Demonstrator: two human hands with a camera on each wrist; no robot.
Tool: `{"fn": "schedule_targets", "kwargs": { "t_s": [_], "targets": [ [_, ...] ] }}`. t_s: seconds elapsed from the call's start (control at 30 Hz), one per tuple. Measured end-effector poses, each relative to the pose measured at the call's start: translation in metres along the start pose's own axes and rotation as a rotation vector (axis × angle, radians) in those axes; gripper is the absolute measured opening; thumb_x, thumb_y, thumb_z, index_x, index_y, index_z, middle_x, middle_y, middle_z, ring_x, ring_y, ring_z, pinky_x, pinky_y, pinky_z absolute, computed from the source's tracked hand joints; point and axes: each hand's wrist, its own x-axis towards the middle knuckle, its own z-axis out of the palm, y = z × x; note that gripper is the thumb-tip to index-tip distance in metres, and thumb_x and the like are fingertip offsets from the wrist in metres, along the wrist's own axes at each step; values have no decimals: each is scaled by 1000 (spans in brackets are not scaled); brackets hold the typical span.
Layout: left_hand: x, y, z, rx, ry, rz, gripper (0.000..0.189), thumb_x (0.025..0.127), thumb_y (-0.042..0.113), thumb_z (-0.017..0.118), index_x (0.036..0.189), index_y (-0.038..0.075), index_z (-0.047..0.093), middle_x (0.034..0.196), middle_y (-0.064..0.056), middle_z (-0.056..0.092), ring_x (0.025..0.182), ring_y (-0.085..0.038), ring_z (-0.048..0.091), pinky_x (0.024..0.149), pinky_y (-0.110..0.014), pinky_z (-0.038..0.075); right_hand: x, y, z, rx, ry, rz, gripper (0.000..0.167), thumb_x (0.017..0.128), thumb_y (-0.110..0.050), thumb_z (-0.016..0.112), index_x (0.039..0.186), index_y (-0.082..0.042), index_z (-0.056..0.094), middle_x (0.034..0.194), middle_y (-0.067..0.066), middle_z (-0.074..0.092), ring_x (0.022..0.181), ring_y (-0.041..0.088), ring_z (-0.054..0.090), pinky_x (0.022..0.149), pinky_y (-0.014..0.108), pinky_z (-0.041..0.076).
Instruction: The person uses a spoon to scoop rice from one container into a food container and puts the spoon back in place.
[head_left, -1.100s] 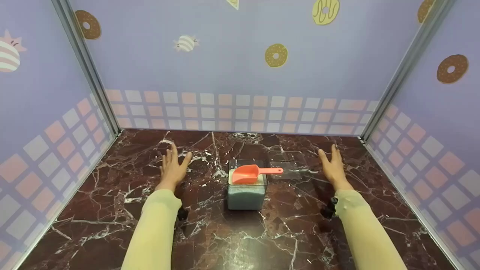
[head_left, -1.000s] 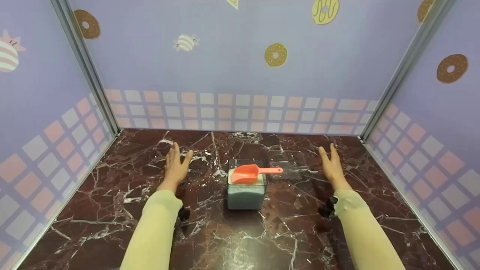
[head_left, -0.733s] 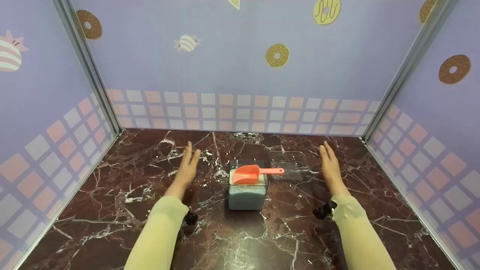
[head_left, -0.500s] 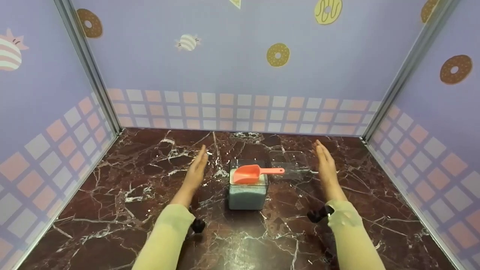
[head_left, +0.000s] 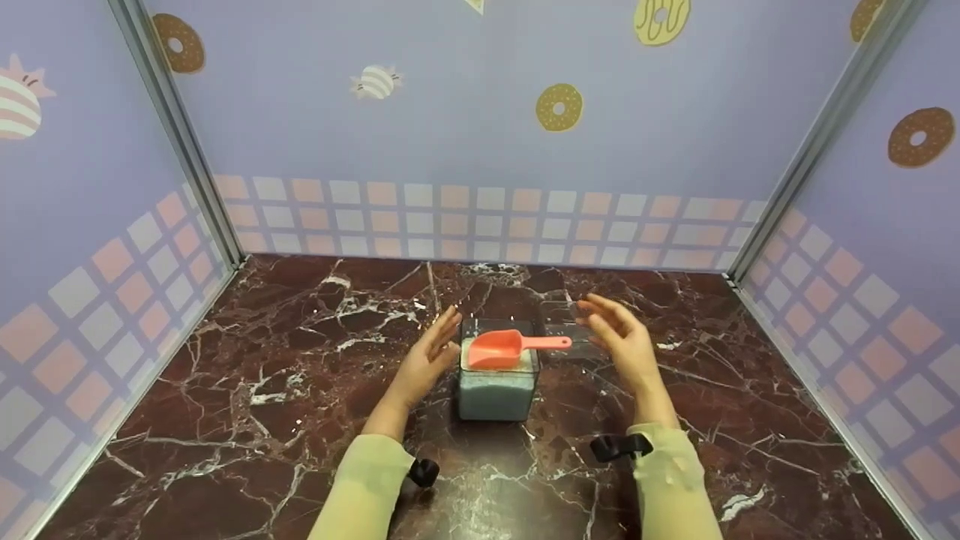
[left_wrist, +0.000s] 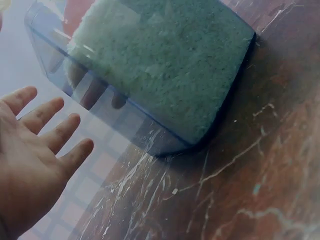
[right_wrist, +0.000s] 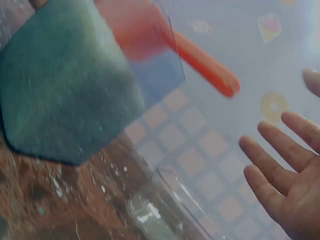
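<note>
A clear, bluish square container point(head_left: 495, 397) stands mid-table, filled with pale grains that look like rice point(left_wrist: 160, 75). An orange-red scoop point(head_left: 499, 349) lies on the grains, its handle point(right_wrist: 205, 62) sticking out past the right rim. Just left of the container is my left hand point(head_left: 424, 367), fingers spread and apart from the wall in the left wrist view. My right hand point(head_left: 628, 349) hovers to the right, beyond the handle's tip, fingers extended and touching nothing. Both palms face the container.
Behind and right of the container a clear plastic lid or tray point(head_left: 559, 311) lies on the dark red marbled table point(head_left: 225, 420), partly hidden by my right hand. Scattered white grains dot the tabletop. Patterned panels point(head_left: 480, 150) enclose the back and both sides.
Both hands have come inward from wide apart towards the container, the left moving right and the right moving left. Container and scoop have stayed in place.
</note>
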Motion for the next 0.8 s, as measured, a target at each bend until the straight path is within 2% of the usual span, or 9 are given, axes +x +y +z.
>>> {"fn": "schedule_targets", "kwargs": {
  "t_s": [0.07, 0.17, 0.3, 0.5, 0.63, 0.8],
  "targets": [
    [-2, 0, 1, -2, -40, -16, 94, 97, 47, 69, 164, 4, 20, 166, -24, 30, 154, -45, 30, 127, -59, 28, -3, -2, 3, -47, -43, -14, 41, 102, -2, 58, 142, 6, 55, 139, 26, 63, 103, 6, 73, 86, 23, 61],
    [-4, 2, 1, 3, -87, -48, 108, 88, 57, 75, 166, 10, 16, 170, -21, 25, 157, -41, 24, 128, -59, 25, -8, -3, 8, -83, -97, -12, 42, 99, 1, 62, 141, 5, 57, 139, 28, 62, 106, 9, 73, 87, 23, 61],
    [-5, 5, 2, 15, -117, -76, 120, 79, 59, 83, 167, 16, 14, 172, -18, 19, 159, -37, 21, 130, -54, 24, -11, -1, 13, -121, -172, -7, 45, 97, 1, 66, 141, 6, 56, 140, 29, 61, 108, 7, 70, 91, 21, 59],
    [-6, 4, 4, 30, -120, -104, 124, 74, 44, 92, 167, 16, 15, 171, -20, 19, 158, -40, 23, 128, -58, 26, -10, 4, 17, -194, -239, -10, 46, 95, -1, 69, 138, 9, 57, 138, 32, 61, 102, 1, 69, 85, 17, 58],
    [-6, 3, 6, 23, -98, -105, 122, 75, 35, 93, 167, 13, 16, 171, -21, 20, 157, -42, 24, 127, -59, 27, -9, 5, 18, -232, -281, -2, 46, 95, -4, 70, 138, 10, 57, 137, 34, 60, 100, 3, 69, 81, 16, 58],
    [-6, 2, 7, -13, -92, -106, 119, 77, 29, 93, 166, 12, 16, 171, -22, 19, 157, -42, 22, 128, -60, 25, -10, 6, 20, -268, -292, 16, 43, 96, -6, 70, 136, 8, 60, 131, 29, 65, 96, 6, 68, 76, 15, 56]
  ]
}}
